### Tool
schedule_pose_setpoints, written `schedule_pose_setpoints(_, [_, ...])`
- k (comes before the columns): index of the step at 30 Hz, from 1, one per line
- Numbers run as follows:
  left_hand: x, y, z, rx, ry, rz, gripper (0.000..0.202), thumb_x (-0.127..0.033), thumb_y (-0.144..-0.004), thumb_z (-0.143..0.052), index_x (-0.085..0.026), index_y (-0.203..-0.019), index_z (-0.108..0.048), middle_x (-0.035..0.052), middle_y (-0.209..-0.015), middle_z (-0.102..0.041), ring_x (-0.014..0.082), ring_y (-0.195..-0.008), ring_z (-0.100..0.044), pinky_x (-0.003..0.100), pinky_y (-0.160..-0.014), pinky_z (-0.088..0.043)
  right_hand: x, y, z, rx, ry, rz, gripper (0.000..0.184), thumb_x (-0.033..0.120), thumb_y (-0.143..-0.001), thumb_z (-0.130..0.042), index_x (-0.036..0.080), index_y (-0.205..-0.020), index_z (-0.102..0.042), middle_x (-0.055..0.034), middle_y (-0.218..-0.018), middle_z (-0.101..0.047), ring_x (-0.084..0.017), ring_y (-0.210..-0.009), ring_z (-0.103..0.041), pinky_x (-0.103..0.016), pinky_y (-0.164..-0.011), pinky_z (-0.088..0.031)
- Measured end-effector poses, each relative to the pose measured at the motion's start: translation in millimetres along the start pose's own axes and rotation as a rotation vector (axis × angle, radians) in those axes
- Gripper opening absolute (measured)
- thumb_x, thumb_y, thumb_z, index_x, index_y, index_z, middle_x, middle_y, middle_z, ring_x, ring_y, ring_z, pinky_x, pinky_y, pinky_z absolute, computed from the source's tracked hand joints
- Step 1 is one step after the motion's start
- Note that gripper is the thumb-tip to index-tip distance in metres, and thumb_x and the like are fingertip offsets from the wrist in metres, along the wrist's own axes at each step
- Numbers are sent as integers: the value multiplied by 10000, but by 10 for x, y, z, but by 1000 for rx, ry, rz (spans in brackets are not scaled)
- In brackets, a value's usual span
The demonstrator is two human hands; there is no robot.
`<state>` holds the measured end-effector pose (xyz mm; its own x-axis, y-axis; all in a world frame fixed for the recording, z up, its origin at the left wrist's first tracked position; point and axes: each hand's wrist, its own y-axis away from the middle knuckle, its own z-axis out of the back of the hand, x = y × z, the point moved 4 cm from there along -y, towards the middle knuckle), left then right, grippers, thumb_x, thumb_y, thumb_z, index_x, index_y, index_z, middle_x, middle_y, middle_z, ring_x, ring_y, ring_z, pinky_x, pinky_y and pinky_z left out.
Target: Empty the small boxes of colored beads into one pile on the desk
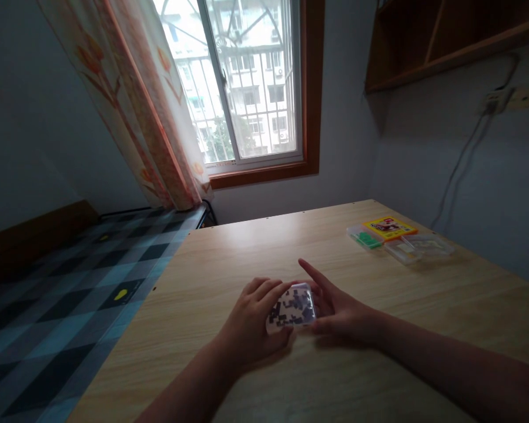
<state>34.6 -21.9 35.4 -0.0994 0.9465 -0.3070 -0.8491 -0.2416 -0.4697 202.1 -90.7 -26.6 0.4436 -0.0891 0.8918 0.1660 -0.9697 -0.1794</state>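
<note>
A small clear plastic box with dark little pieces inside is held between my hands above the light wooden table. My left hand grips its left side, fingers over the top edge and thumb along the bottom. At the box's right side, my right hand has its thumb by the lower corner and curled fingers against the edge. Its index finger points up and away from the box. The far ends of some right fingers are hidden behind the box.
On the wooden table, toward the back right, lie a yellow packet, a clear case with green pieces and an open clear container. A bed with a checked cover adjoins the left. A cable hangs down the right wall.
</note>
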Motion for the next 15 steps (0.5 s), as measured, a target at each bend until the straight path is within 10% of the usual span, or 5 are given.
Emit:
schedule_pose_setpoints(5, [-47,23,15,-61,-106,-119,588,-285,-798,-677,-204,-1353,-503,133,-1295,-625,313,-1163,-546,503,-1002,-456,-28,-15,45,-80,-275,-279,663,577,-944,-523,255,-1491,-333,-127,-1218,-613,-218,-988,-655,-374,-803,-547])
schedule_pose_setpoints(15, [-209,-10,31,-102,-148,-278,280,-187,-944,-559,-183,-1221,-603,114,-1177,-698,231,-1030,-645,397,-908,-551,-121,-25,-62,132,-472,-456,452,502,-970,-465,114,-1181,-562,-125,-969,-682,-240,-840,-691,-346,-642,-569])
